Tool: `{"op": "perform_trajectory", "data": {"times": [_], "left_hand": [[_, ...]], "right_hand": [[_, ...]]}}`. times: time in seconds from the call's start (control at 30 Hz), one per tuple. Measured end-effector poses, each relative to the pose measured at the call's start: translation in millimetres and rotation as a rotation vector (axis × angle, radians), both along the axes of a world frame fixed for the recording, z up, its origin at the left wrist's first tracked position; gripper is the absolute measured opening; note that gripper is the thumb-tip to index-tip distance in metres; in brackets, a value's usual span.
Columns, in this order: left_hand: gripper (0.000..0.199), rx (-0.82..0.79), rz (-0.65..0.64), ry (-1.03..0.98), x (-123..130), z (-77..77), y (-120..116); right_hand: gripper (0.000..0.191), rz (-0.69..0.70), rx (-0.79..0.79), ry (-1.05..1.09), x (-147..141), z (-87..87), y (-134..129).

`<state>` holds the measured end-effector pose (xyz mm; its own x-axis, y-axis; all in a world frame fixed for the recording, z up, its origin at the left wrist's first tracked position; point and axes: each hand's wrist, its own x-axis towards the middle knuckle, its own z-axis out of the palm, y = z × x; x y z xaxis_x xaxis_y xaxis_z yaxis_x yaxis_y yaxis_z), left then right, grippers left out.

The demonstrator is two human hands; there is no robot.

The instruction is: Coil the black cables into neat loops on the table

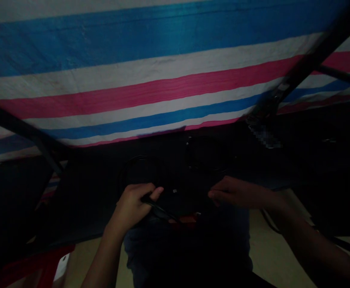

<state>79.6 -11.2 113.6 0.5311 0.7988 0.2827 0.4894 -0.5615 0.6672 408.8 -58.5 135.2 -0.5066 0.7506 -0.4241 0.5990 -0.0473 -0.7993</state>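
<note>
My left hand [134, 206] is closed around a black cable [158, 207], which passes out between thumb and fingers toward my lap. A dark cable loop [140, 156] curves just beyond that hand; whether it belongs to the same cable I cannot tell. To the right, my right hand [230, 191] hovers over the front part of the dark table with its fingers curled together. Anything they may hold is lost in the dark. Farther back lies another coiled black cable [189, 154] with small pale spots. A small light piece [175, 191] shows between my hands.
A striped blue, white and pink sheet [163, 92] hangs behind the dark table [82, 188]. Dark slanted bars [315, 60] stand at both sides. A red stool [47, 260] and a pale object [61, 266] are at lower left. The light is very dim.
</note>
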Motion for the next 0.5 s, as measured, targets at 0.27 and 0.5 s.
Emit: {"op": "perform_trajectory", "data": {"times": [0.27,0.5], "left_hand": [[0.044,0.319,-0.166,-0.009,17,-0.9,-10],[0.047,0.420,-0.111,-0.117,24,13.4,-2]], "right_hand": [[0.051,-0.105,-0.254,-0.160,13,-39.8,-65],[0.075,-0.224,-0.474,0.333,-19,-119.8,-109]]}}
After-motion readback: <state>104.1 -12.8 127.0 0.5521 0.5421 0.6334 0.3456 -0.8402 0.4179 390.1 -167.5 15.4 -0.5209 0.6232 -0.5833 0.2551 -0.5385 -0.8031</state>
